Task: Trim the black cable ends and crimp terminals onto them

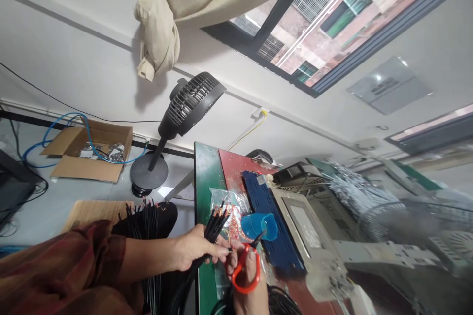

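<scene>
My left hand (pixel 197 248) is closed around a bundle of black cables (pixel 217 224), whose stripped, coppery and reddish ends point up and away. The cables run down past the bench edge towards my lap. Close beside it, my right hand (pixel 253 300) grips a pair of scissors (pixel 247 285) by the orange-red handles. Their dark blades point up and right, in front of a blue cup (pixel 264 226). The fingertips of both hands meet near one cable; whether the right fingers also pinch a wire is too small to tell.
A clear bag (pixel 231 202) and red-and-yellow scraps lie on the green and red bench (pixel 205 172). Beyond stand a blue tray (pixel 254 192) and a beige machine (pixel 306 236). More black cables (pixel 146 221) rest at left, near a fan (pixel 194 101) and an open carton (pixel 96 150).
</scene>
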`<act>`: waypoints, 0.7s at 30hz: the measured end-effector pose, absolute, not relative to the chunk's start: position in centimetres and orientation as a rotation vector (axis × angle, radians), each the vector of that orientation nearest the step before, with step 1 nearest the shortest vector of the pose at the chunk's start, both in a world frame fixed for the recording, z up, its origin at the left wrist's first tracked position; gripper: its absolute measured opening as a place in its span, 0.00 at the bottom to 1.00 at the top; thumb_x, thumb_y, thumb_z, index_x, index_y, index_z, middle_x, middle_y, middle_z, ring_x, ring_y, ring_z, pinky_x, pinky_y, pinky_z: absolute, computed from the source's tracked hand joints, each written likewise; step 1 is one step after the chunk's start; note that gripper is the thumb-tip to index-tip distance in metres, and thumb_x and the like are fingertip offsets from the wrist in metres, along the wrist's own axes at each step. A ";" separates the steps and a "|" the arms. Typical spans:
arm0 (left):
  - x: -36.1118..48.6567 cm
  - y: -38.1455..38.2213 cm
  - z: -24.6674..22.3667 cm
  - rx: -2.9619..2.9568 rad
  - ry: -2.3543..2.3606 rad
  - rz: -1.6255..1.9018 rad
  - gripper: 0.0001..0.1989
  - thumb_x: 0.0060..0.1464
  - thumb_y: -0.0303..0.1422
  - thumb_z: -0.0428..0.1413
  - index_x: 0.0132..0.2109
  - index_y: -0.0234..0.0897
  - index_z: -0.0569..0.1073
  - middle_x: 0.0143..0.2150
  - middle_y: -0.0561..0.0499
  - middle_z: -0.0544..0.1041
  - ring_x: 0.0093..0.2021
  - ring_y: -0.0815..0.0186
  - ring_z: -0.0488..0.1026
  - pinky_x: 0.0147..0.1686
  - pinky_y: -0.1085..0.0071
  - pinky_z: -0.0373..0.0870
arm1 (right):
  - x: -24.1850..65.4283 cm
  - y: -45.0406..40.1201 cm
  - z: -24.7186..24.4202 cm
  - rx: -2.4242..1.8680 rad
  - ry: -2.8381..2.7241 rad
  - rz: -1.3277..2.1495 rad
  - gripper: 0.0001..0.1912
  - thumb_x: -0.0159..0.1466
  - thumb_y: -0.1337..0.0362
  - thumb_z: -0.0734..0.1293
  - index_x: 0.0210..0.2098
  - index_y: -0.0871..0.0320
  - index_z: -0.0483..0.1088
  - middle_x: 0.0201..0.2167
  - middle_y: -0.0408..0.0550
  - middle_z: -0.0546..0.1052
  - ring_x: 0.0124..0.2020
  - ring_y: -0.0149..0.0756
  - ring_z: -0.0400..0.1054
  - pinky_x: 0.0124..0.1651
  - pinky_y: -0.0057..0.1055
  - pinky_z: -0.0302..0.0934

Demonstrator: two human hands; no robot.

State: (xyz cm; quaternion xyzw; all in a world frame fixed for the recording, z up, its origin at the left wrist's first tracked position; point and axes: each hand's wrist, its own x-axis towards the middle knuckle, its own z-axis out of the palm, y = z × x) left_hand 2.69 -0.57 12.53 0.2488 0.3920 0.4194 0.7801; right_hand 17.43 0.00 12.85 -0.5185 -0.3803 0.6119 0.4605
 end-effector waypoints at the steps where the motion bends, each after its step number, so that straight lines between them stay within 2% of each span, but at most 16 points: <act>1: 2.7 -0.6 12.5 0.530 0.858 0.907 0.18 0.31 0.37 0.63 0.32 0.31 0.75 0.22 0.53 0.72 0.22 0.72 0.62 0.24 0.74 0.51 | 17.6 0.0 12.8 -1.274 -0.944 1.494 0.23 0.50 0.42 0.67 0.30 0.57 0.73 0.16 0.40 0.66 0.19 0.29 0.60 0.22 0.26 0.56; 6: 2.7 -0.5 12.5 0.505 0.886 0.922 0.16 0.30 0.34 0.63 0.31 0.31 0.75 0.21 0.54 0.71 0.22 0.73 0.62 0.23 0.74 0.51 | 18.2 -0.1 12.1 -1.314 -0.965 1.442 0.22 0.43 0.52 0.75 0.33 0.59 0.73 0.18 0.41 0.71 0.18 0.28 0.61 0.22 0.26 0.55; 9: 2.7 -0.6 12.7 0.522 0.859 0.921 0.16 0.31 0.36 0.63 0.31 0.30 0.75 0.22 0.53 0.72 0.23 0.72 0.62 0.23 0.74 0.51 | 18.1 -0.2 12.3 -1.323 -1.001 1.405 0.18 0.46 0.55 0.75 0.31 0.60 0.71 0.19 0.41 0.72 0.19 0.27 0.61 0.24 0.25 0.55; 12: 2.8 -0.7 12.9 0.525 0.839 0.925 0.15 0.32 0.35 0.63 0.29 0.30 0.75 0.22 0.53 0.72 0.24 0.71 0.64 0.23 0.74 0.51 | 17.9 -0.3 12.6 -1.323 -1.063 1.321 0.16 0.49 0.54 0.73 0.28 0.60 0.71 0.17 0.39 0.70 0.19 0.27 0.61 0.24 0.25 0.56; 17: 2.7 -0.4 12.9 0.319 0.887 0.925 0.17 0.27 0.31 0.64 0.31 0.32 0.74 0.22 0.52 0.73 0.27 0.68 0.67 0.24 0.74 0.54 | 18.6 -0.3 12.2 -1.392 -1.250 0.834 0.17 0.47 0.50 0.72 0.30 0.56 0.74 0.27 0.47 0.76 0.30 0.40 0.69 0.32 0.34 0.63; 21: 2.2 0.4 12.5 0.124 0.789 0.894 0.19 0.22 0.30 0.67 0.28 0.31 0.73 0.23 0.51 0.73 0.26 0.67 0.68 0.28 0.71 0.61 | 18.7 -1.1 11.7 -1.313 -1.510 0.739 0.14 0.47 0.49 0.72 0.27 0.52 0.76 0.24 0.48 0.74 0.28 0.41 0.67 0.33 0.36 0.63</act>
